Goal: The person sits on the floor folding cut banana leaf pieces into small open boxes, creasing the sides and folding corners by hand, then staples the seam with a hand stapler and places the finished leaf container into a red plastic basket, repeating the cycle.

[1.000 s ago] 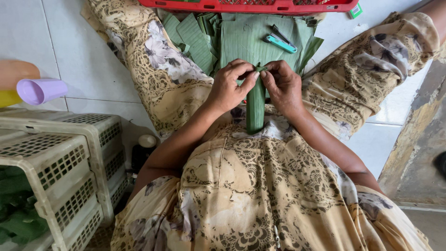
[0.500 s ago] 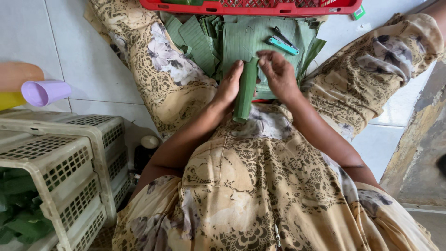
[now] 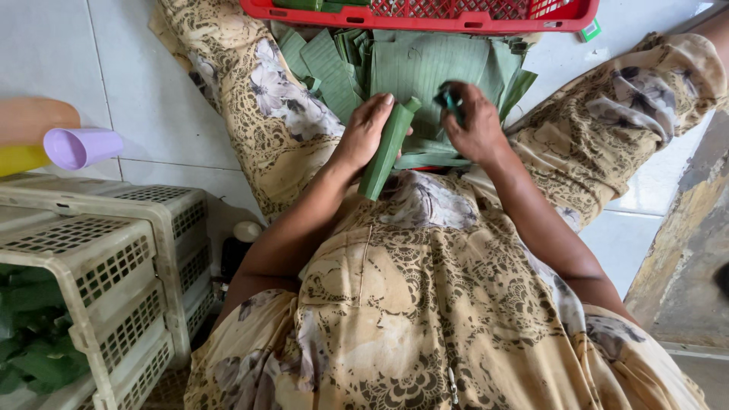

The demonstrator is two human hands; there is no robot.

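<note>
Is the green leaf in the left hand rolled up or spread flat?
Rolled up. The left hand holds the leaf as a narrow closed tube, unlike the flat leaf stack beneath.

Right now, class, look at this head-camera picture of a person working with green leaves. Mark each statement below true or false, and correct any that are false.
1. The left hand holds a rolled green leaf parcel. True.
2. The right hand is empty. False: its grip is closed on a small teal tool.
3. A stack of flat green leaf sheets lies between the person's knees. True.
4. The crate at the top of the picture is blue. False: the red crate sits just beyond the sheets.
5. A lilac cup lies on its side at the left, above the cream crates. True.
6. The cream crates are empty. False: green parcels show inside.
</note>
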